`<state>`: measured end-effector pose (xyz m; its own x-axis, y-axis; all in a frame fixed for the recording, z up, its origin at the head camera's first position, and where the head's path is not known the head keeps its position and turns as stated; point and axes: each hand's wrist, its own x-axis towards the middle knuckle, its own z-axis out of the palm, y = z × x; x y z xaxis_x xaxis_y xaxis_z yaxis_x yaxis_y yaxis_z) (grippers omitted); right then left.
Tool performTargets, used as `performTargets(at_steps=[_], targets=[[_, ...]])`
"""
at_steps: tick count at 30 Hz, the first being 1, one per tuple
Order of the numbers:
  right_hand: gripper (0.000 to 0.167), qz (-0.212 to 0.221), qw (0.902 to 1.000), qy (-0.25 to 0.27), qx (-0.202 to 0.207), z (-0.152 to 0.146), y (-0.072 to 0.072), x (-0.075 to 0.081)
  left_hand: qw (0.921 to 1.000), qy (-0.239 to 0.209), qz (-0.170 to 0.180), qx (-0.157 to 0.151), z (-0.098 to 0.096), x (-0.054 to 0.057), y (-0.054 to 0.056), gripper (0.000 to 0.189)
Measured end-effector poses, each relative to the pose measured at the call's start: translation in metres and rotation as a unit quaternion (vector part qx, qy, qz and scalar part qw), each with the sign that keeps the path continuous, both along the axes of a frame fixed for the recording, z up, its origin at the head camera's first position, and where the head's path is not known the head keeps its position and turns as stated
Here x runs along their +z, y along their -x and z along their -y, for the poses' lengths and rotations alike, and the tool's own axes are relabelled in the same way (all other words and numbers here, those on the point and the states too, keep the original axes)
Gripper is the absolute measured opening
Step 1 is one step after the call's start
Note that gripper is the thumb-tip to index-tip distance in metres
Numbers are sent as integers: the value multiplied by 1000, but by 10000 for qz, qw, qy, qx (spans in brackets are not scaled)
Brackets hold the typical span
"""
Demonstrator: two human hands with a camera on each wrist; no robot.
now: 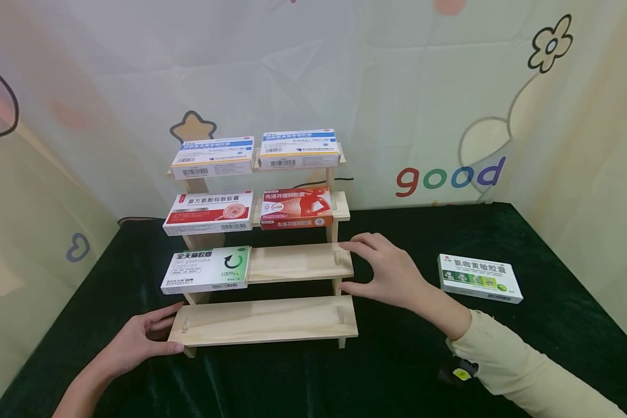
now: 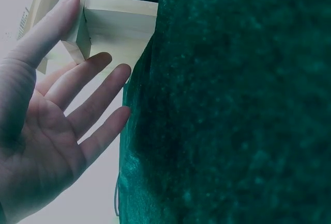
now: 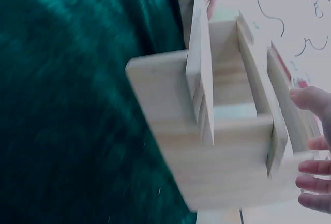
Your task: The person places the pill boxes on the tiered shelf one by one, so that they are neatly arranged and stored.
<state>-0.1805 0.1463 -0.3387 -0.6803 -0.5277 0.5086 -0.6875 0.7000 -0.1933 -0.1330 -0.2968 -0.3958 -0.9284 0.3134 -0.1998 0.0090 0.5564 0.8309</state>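
Note:
A four-step wooden display rack [image 1: 271, 319] stands on dark green cloth. My left hand [image 1: 136, 342] is at the left end of its lowest shelf; the thumb touches the front corner, and the fingers extend fairly straight in the left wrist view. Beside the second-lowest shelf's right end is my right hand [image 1: 389, 270], thumb and fingers apart, holding nothing. On that shelf's left half lies a green and white capsule box [image 1: 206, 270]. Above it are a red and white medicine box [image 1: 209, 213] and a red medicine box [image 1: 296, 209]. Two blue and white boxes, left [image 1: 212, 157] and right [image 1: 299, 149], occupy the top.
A white and green medicine box [image 1: 480, 278] lies flat on the cloth, right of the rack. Behind the green cloth [image 1: 261, 383] hangs a pale printed curtain [image 1: 376, 104]. Folds of it also flank the table's left and right sides.

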Motion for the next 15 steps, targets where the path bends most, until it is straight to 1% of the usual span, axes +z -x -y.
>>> performTargets(at_steps=[4, 10, 15], targets=[[65, 176, 9996, -126, -206, -20, -1, 1, 10000, -1, 4, -15, 0, 1, -1, 76], [67, 543, 9968, -289, -503, -48, -2, 2, 9999, 48, -127, -34, 0, 0, -1, 76], [67, 705, 9943, -394, -699, -70, -3, 0, 9999, 48, -124, -27, 1, -2, -1, 76]])
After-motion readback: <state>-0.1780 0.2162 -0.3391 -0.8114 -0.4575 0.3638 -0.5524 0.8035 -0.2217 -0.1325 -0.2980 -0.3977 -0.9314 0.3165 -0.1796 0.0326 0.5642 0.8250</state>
